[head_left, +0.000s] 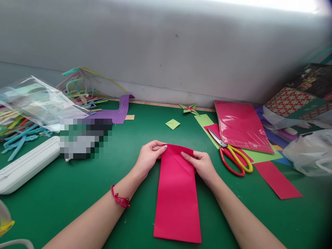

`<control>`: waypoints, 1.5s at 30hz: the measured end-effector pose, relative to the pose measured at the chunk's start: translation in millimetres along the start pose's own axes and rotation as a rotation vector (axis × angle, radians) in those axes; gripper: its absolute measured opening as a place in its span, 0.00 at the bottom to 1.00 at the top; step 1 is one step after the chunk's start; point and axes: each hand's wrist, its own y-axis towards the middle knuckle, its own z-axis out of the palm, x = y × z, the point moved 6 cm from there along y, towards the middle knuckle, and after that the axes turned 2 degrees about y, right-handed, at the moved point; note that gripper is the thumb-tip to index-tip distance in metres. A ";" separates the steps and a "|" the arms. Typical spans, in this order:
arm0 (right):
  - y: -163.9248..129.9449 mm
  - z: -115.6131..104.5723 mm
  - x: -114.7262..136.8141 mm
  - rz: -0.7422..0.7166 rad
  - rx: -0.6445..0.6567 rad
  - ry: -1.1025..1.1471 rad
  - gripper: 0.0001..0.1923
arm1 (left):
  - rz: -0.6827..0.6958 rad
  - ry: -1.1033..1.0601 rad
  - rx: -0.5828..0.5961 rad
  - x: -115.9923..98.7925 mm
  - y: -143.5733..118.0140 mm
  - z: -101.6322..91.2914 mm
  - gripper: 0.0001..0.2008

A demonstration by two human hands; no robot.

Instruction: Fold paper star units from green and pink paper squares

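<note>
A long red sheet of paper (177,200) stretches toward me over the green table, its far end raised between both hands. Faint diagonal creases run across that far end. My left hand (150,155) pinches the far left corner between thumb and fingers; a red braided bracelet circles the wrist. My right hand (203,166) grips the right edge near the top, thumb on the face and fingers behind, partly hidden. Beyond the sheet lies a small folded light-green paper square (173,124). Farther back sits a green and red folded paper star (189,109).
Scissors (233,155) with red and yellow handles rest right of my right hand, on paper pieces. Behind them is a plastic-wrapped pack of red paper (242,126). A red strip (278,180) and plastic bag (311,152) lie right. Pipe cleaners (23,135) and a white case (31,164) occupy the left.
</note>
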 end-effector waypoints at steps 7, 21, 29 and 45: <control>0.9 0.1 2.2 -0.040 0.039 0.018 0.15 | 0.024 0.041 0.036 -1.8 -0.8 1.1 0.13; -0.1 0.6 4.6 -0.013 0.034 0.000 0.19 | 0.077 0.072 0.090 -5.2 -2.2 6.5 0.15; 0.4 0.4 3.8 -0.007 0.025 -0.003 0.20 | 0.054 0.087 0.070 -3.9 -1.1 4.8 0.13; -0.4 -1.4 6.2 -0.008 -0.030 0.005 0.20 | -0.035 0.047 0.093 -1.6 -0.6 3.1 0.18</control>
